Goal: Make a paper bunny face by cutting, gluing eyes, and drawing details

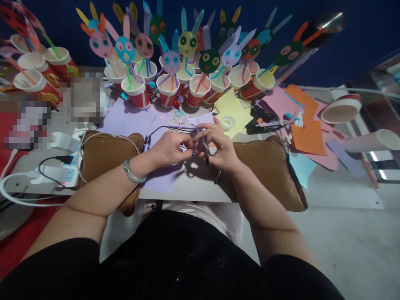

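My left hand (171,148), with a bangle (133,171) at its wrist, is closed in a pinch over the desk, on something too small to make out. Close beside its fingertips, my right hand (220,146) has its fingers wrapped round a pair of small scissors (206,150) with dark handles. A thin purplish piece shows between the two hands, blurred. Purple paper (158,179) lies beneath them, and a dark cable runs just behind my left hand.
Behind stand several red-and-white paper cups (168,89) with paper rabbit heads on straws. Brown cushions (106,156) flank my arms. Yellow paper (233,110), a tape roll (227,122) and orange paper (308,137) lie right. At left are a power strip (73,171) and a phone (28,125).
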### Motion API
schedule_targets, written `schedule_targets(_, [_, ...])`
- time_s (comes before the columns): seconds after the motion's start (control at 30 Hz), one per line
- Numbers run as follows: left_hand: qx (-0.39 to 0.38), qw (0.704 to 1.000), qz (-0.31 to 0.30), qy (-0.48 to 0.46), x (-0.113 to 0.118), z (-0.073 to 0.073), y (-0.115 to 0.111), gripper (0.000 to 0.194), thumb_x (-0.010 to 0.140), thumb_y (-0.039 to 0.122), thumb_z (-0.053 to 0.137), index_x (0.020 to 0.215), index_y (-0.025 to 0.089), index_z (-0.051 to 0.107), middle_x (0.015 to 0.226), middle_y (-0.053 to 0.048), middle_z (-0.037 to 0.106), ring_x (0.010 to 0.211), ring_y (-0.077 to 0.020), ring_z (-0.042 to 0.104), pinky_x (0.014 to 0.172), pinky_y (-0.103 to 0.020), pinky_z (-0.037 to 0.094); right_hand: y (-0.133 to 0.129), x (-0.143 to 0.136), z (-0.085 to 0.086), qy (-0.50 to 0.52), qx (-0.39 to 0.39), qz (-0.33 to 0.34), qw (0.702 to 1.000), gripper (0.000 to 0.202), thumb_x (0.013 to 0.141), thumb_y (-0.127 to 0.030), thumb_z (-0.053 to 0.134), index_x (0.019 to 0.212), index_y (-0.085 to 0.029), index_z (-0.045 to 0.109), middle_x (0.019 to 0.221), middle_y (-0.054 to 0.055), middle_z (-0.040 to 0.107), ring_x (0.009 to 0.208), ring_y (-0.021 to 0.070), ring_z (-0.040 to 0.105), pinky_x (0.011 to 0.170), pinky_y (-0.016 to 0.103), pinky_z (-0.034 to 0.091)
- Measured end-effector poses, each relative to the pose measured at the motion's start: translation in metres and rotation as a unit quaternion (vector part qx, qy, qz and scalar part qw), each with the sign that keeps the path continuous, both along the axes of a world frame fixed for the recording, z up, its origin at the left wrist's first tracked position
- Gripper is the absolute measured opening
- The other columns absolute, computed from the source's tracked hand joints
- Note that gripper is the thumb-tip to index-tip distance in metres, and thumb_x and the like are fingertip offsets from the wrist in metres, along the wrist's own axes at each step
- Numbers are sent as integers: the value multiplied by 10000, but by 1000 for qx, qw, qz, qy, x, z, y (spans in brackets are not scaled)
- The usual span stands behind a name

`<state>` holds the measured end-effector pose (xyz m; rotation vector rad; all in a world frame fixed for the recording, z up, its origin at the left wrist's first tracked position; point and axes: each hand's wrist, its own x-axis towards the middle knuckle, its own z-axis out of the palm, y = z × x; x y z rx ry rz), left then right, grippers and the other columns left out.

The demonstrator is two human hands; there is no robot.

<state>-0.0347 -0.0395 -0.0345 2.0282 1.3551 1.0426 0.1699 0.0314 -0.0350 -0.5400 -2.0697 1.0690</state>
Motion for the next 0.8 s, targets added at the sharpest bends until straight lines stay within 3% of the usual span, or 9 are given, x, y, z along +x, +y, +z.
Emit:
schedule_targets(0.17, [-20,1000,-3,-20,2,2,0,68,754,207,692,724,191,752,723,-12,775,639,-134,661,658,-256,468,-2,-1,-1,12,-4,8,1000,449,691,-482,948,668,-271,552,805,-22,720,1101,289,726,1358,660,165])
schedule_targets(0.33, [-49,998,1,-44,3,1,2,82,747,224,704,677,182,711,666,-4,736,611,-122,628,629,-248,450,-6,-5,-4,6,-43,-21,999,514,632,-586,969,633,-268,564,771,-23,702,993,264,734,1331,644,261])
schedule_targets(0.57, [-114,981,11,-157,7,-1,4,145,750,260,740,658,172,670,650,-9,709,595,-100,584,595,-234,444,-8,-7,-1,38,-123,-76,989,519,569,-555,1008,619,-250,590,736,-31,701,830,207,712,1289,592,347])
schedule_targets(0.67, [-142,969,18,-201,9,-2,4,89,747,238,746,719,162,709,695,-20,734,625,-101,614,625,-234,484,-7,-7,-2,60,-148,-90,983,496,578,-542,1002,617,-241,609,732,-23,704,803,199,708,1191,564,457])
schedule_targets(0.8, [-171,955,14,-241,10,-2,4,99,733,233,771,763,150,727,706,-21,725,622,-94,611,621,-230,498,-6,-7,-3,78,-174,-101,976,456,606,-515,987,633,-246,620,800,-1,745,789,198,694,930,470,598])
